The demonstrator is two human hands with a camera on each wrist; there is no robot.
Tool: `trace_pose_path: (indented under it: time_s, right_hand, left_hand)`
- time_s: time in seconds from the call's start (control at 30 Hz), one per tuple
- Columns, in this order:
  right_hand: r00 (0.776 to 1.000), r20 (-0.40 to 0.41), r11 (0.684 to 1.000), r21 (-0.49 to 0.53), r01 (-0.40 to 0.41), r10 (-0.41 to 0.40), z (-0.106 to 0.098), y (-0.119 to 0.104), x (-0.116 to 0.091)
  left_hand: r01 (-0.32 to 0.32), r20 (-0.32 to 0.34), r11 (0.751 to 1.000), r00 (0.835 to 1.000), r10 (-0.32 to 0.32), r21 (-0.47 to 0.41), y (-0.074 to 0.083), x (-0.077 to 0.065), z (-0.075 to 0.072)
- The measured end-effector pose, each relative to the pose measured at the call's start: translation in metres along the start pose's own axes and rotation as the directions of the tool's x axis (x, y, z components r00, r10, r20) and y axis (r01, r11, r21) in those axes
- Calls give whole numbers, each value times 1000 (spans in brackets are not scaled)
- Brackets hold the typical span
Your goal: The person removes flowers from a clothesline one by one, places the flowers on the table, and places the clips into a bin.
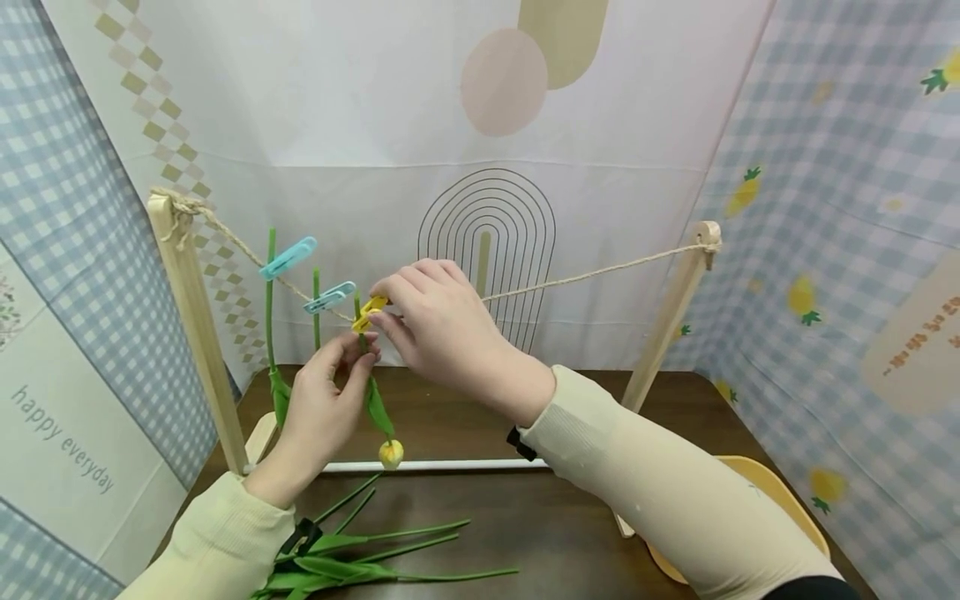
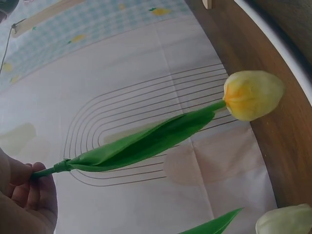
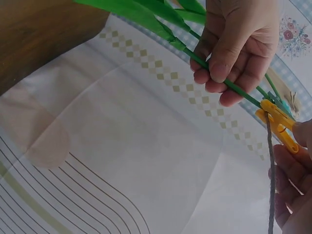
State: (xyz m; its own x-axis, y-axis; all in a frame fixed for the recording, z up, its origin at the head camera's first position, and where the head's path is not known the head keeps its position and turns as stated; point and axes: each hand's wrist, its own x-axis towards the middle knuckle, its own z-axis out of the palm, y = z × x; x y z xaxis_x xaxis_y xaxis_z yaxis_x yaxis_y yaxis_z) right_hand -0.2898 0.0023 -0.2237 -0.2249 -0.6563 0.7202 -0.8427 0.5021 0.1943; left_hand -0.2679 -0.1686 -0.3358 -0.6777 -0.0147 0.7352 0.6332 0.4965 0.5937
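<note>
My left hand (image 1: 330,400) pinches the green stem of a yellow artificial tulip (image 2: 253,95), which hangs bloom down with its leaf below my fingers. Just above it, my right hand (image 1: 442,321) holds a yellow clothespin (image 1: 369,313) between thumb and fingers. The clothespin's jaws sit at the twine (image 3: 271,185) and the upper end of the stem. To the left, two light-blue clothespins (image 1: 288,258) hold two more stems (image 1: 271,325) on the same twine. Part of another pale bloom (image 2: 285,219) shows in the left wrist view.
Two wooden posts (image 1: 198,333) carry the twine, joined low down by a white bar (image 1: 465,465). Several green-leaved stems (image 1: 352,567) lie on the dark wooden table (image 1: 555,517) in front. A yellow tray (image 1: 772,483) is partly behind my right sleeve.
</note>
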Motion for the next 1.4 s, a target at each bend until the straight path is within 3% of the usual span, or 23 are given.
trace_pose_path:
  time_s: [0.27, 0.5, 0.63, 1.03, 1.4]
  right_hand:
    - [998, -47, 998, -28, 50, -51, 0, -4, -2]
    - [986, -165, 999, 38, 27, -20, -14, -4, 0]
    - [986, -164, 994, 105, 10, 7, -20, -3, -7]
    - [994, -103, 974, 229, 4, 20, -20, 7, -60]
    - [995, -6, 965, 246, -96, 100, -5, 25, -117]
  left_hand:
    - [-10, 17, 999, 1000, 10, -42, -2, -3, 2]
    - [100, 120, 994, 988, -93, -54, -7, -17, 5]
    - [113, 134, 993, 985, -107, -39, -12, -28, 4]
    - [90, 131, 994, 988, -81, -62, -9, -46, -2]
    - [93, 158, 995, 984, -85, -48, -8, -53, -3]
